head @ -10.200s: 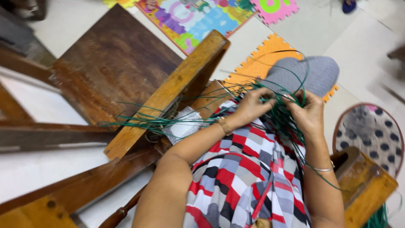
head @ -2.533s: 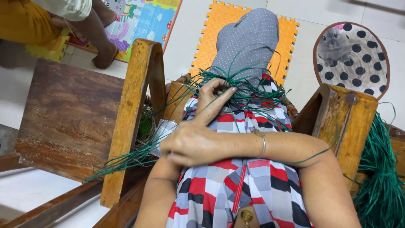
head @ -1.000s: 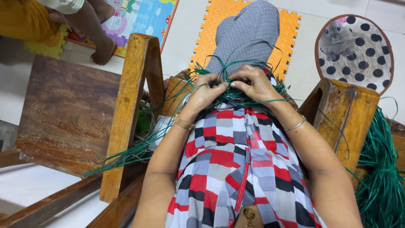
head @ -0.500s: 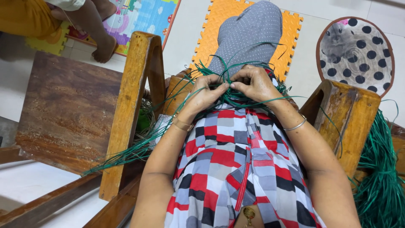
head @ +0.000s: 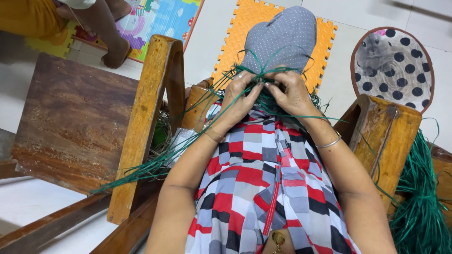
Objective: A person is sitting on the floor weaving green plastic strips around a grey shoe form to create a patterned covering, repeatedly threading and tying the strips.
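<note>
My left hand (head: 239,96) and my right hand (head: 291,91) meet over my lap, fingertips pinched together on a tangle of thin green strands (head: 263,77). The strands loop up above my fingers and over a grey dotted cushion (head: 282,37) at my knees. A long bunch of the same green strands (head: 155,162) trails down to the left past my left forearm. I sit in a red, grey and white checked garment (head: 263,188). Both wrists carry thin bangles.
A wooden chair frame (head: 146,122) with a dark seat board (head: 70,117) stands at the left, a wooden arm post (head: 383,141) at the right. A heap of green strands (head: 419,202) lies lower right. A dotted round fan (head: 393,63), orange foam mat (head: 235,28) and another person's foot (head: 113,49) lie beyond.
Ten seconds ago the view was tilted. Then my left hand crossed over my lap alone; since then both hands have come together at the strands and stay pinched there.
</note>
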